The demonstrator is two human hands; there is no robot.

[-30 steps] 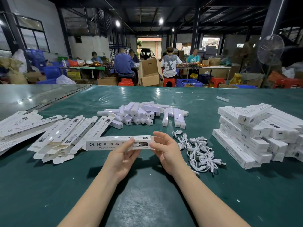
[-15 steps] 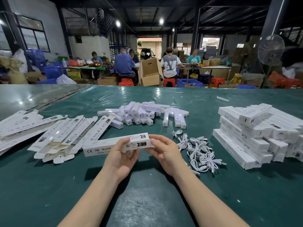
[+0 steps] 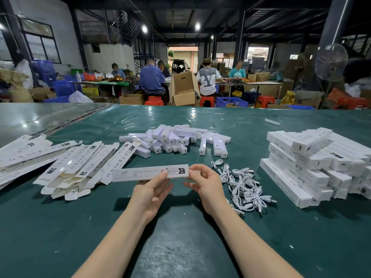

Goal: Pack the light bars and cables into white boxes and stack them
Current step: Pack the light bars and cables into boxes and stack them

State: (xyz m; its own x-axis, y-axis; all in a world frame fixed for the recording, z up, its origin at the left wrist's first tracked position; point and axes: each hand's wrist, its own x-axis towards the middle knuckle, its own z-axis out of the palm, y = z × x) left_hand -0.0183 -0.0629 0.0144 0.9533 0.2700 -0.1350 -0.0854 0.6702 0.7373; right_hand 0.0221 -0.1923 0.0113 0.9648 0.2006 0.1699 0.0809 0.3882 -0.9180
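A long white box (image 3: 140,173) is held level above the green table, just in front of me. My left hand (image 3: 150,190) grips it from below near its middle, thumb on the front face. My right hand (image 3: 206,182) pinches its right end. Behind it lies a heap of white light bars (image 3: 174,140). A tangle of white cables (image 3: 241,185) lies to the right of my right hand. Packed white boxes (image 3: 313,163) are stacked at the right.
Flat unfolded white cartons (image 3: 80,167) lie in a spread pile at the left, with more (image 3: 24,151) at the far left edge. The green table (image 3: 180,247) stretches ahead. Beyond its far edge, people sit at other tables among cardboard boxes and blue crates.
The box has turned in my hands: the face with the CE and RoHS marks has rolled away and a face with small print now shows. The box also shifted right.
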